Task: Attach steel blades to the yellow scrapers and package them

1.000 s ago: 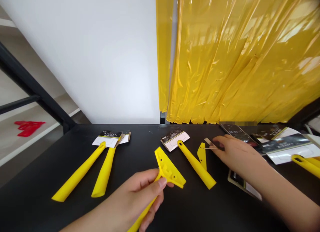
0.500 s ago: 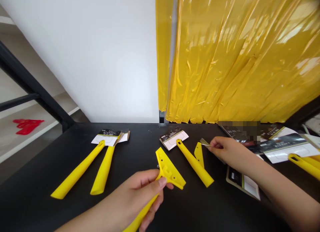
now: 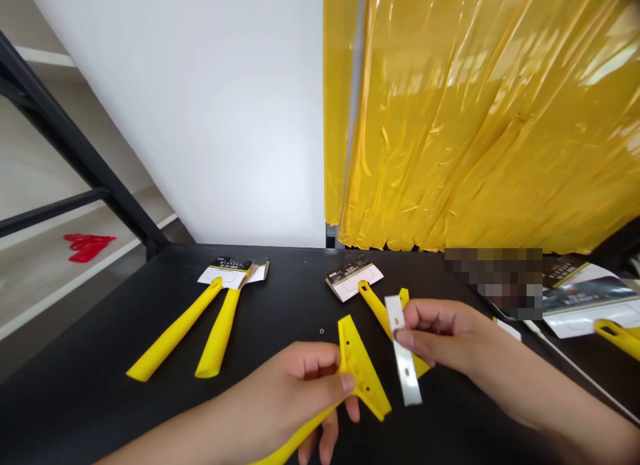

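Observation:
A yellow scraper point(image 3: 361, 365) with two holes in its wide head is in my left hand point(image 3: 315, 391), fingers closed round the neck just below the head. My right hand point(image 3: 445, 335) pinches a flat silvery blade point(image 3: 407, 368) with slots along it, held nearly upright just right of the scraper head and apart from it. Behind the blade, partly hidden by it and my right fingers, a yellow handle point(image 3: 374, 303) lies on the black table point(image 3: 170, 425). A tiny nut point(image 3: 321, 331) rests on the table beyond my left hand.
Two yellow handles point(image 3: 175, 331) with a printed card point(image 3: 225, 275) lie at left. Another card point(image 3: 354, 279) lies at centre back. Packaged pieces point(image 3: 585, 301) and a white cable point(image 3: 575, 365) are at right. Yellow plastic sheeting point(image 3: 475, 118) hangs behind; a red item point(image 3: 87, 247) sits on a shelf.
My right hand has brought the blade left and nearer, turning its flat face into view beside the scraper head. My left hand and the scraper have shifted slightly right. The view has moved a little.

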`<state>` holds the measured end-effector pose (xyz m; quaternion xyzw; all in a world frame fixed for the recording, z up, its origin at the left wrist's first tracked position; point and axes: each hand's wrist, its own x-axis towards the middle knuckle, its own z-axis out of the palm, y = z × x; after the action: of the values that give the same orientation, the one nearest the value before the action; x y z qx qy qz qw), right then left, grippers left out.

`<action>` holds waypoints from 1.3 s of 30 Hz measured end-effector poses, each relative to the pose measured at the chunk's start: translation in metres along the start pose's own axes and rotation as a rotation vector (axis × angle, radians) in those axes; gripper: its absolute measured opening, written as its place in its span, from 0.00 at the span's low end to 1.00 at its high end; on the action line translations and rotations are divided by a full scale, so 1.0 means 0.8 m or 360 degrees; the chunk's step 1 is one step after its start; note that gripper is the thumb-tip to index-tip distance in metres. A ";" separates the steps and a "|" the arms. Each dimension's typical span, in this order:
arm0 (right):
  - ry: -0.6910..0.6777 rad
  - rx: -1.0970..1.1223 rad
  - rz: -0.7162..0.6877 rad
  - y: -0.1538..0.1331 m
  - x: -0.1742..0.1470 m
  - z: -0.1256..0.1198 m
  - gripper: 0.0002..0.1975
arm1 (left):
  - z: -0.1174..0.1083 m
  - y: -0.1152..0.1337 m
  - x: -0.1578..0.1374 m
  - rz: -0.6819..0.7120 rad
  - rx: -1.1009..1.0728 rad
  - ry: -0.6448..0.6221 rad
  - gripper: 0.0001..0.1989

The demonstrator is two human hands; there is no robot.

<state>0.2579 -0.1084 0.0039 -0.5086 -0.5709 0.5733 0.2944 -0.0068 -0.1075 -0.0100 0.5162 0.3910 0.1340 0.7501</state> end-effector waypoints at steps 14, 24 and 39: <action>-0.0058 -0.0149 -0.0069 0.007 -0.002 0.034 0.13 | 0.024 0.017 0.004 -0.0136 0.0237 0.0083 0.23; -0.0120 -0.0073 -0.0047 0.014 -0.002 0.047 0.13 | 0.025 0.003 0.005 -0.0094 0.0220 0.0101 0.20; 0.0649 -0.1289 -0.0136 0.048 0.027 -0.022 0.19 | -0.004 -0.011 0.012 -0.0091 -0.0006 0.0160 0.18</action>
<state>0.2765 -0.0886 -0.0350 -0.6614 -0.6998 0.1794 0.2017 -0.0045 -0.1032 -0.0223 0.4960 0.4424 0.1390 0.7341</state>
